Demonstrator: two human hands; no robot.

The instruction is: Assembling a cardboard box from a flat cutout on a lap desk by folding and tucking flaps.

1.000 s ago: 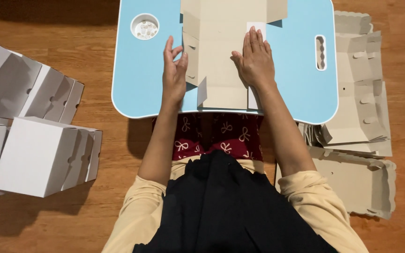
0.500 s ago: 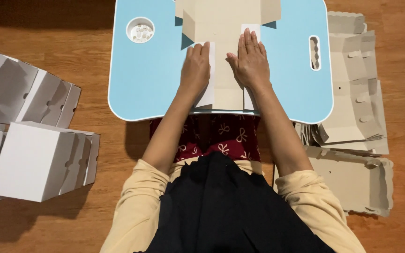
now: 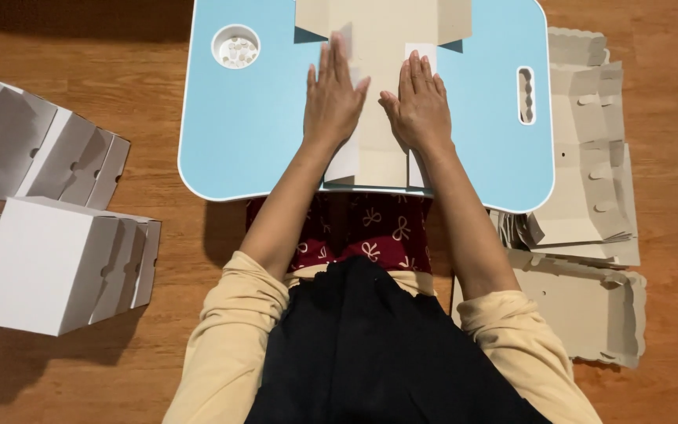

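A flat tan cardboard box blank (image 3: 382, 31) lies on a light blue lap table (image 3: 253, 133). My left hand (image 3: 333, 98) presses flat on a side flap folded inward over the blank's left part. Beside it my right hand (image 3: 417, 106) lies flat on the folded right flap. Both palms face down with the fingers together and pointing away from me. Neither hand grips anything.
Folded white boxes (image 3: 49, 259) stand on the wooden floor at the left. A stack of flat tan blanks (image 3: 590, 149) lies at the right, with one more (image 3: 582, 306) nearer me. A round cup recess (image 3: 235, 47) and a handle slot (image 3: 526, 94) mark the table.
My left hand has swung the left flap over from the side and now presses it flat next to my right hand. The right hand has barely moved.
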